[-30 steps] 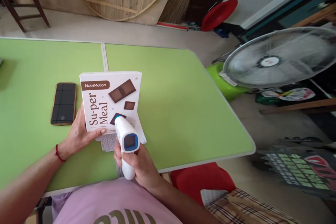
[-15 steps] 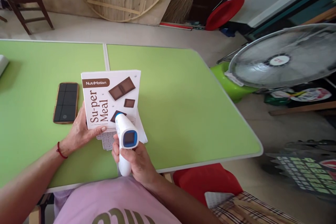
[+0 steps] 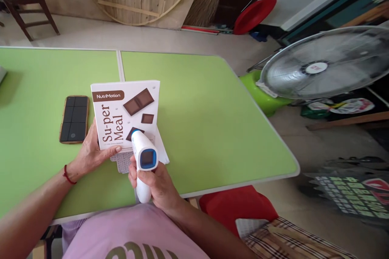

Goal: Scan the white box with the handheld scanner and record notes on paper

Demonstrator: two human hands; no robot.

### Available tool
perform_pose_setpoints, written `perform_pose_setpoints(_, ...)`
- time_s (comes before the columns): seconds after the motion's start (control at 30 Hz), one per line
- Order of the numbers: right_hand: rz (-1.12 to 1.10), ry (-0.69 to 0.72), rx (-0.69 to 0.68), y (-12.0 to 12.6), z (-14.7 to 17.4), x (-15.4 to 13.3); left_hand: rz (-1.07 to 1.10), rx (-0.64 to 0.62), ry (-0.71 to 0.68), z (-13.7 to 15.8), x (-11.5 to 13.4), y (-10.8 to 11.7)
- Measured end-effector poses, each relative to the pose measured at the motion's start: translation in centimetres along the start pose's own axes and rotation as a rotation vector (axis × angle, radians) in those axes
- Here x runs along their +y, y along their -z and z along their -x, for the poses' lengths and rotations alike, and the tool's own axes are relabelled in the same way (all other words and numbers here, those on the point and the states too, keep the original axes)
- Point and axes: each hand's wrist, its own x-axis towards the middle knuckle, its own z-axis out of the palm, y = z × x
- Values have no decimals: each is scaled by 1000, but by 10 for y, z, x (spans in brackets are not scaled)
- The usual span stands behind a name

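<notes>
My left hand (image 3: 92, 143) grips the lower left edge of a white box (image 3: 120, 119) printed "NutriMotion Su-per Meal", its thumb across the front and its other fingers hidden behind. The box is held up with its printed face toward me. Wrapped in my right hand (image 3: 156, 180) is a white handheld infrared thermometer (image 3: 146, 145) with a blue-rimmed, dark screen. Its blue-ringed nose points at the box's lower right; whether they touch I cannot tell. Beneath the box a grey patterned piece (image 3: 123, 162) and a white sheet (image 3: 163, 149) show on the table.
A phone in a brown case (image 3: 74, 119) lies left of the box on the green table (image 3: 206, 121). Right of the table stands a large fan (image 3: 316, 68). A red seat (image 3: 237, 206) is by the near edge, and a dark wooden chair (image 3: 28, 4) stands far left.
The whole view has shifted slightly, so everything sits a little further left. Both hands keep their hold on the box and the thermometer.
</notes>
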Motion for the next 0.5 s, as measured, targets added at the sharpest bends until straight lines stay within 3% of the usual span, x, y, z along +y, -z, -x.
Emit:
perform_pose_setpoints(0.33, -15, -10, 12, -1, 2, 3, 4, -5, 23, 0, 1, 1)
perform_pose_setpoints(0.5, 3, -4, -28, 0, 2, -1, -5, -12, -58, -1, 1, 3)
